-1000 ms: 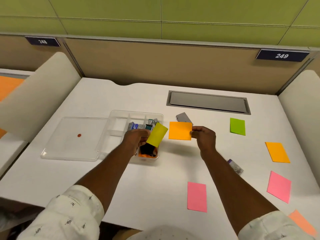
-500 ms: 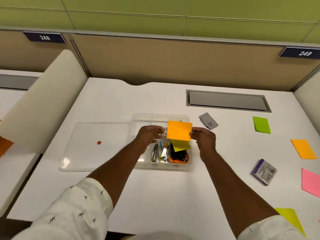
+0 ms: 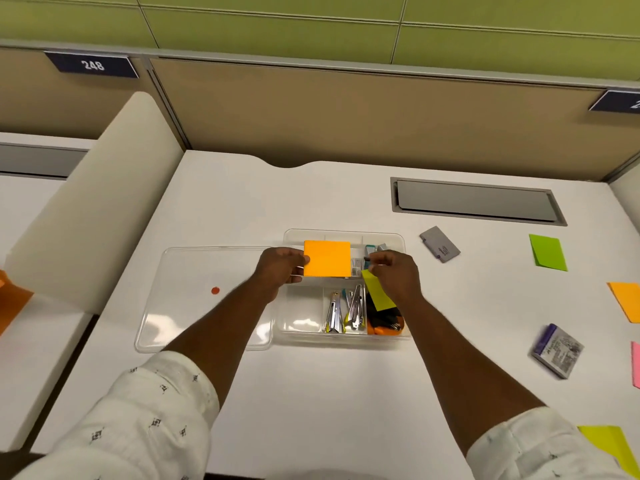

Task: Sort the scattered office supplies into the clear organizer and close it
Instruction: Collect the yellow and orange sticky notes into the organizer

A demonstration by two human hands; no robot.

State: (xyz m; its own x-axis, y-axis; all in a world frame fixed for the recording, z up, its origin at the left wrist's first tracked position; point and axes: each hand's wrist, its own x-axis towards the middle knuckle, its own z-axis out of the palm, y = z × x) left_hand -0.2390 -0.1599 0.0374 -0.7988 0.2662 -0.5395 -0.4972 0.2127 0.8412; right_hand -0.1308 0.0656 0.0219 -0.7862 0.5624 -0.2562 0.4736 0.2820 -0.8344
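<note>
– How far along?
– Partway: left grip [image 3: 280,268] pinches the orange square sticky pad [image 3: 327,258] over the clear plastic organizer [image 3: 300,317], mid-frame; right grip [image 3: 394,275] unreadable; green paper note [image 3: 547,252] waits right of frame, clear lid [image 3: 207,306] off

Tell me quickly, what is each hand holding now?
Left hand: pinches the square orange paper note pad.
Right hand: fingers curled; hold cannot be told.

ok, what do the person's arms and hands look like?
The left hand and right hand are bare: no gloves, watch or rings visible. The left sleeve and right sleeve are off-white with small scattered dark motifs, ending near the elbows; forearms uncovered.
</note>
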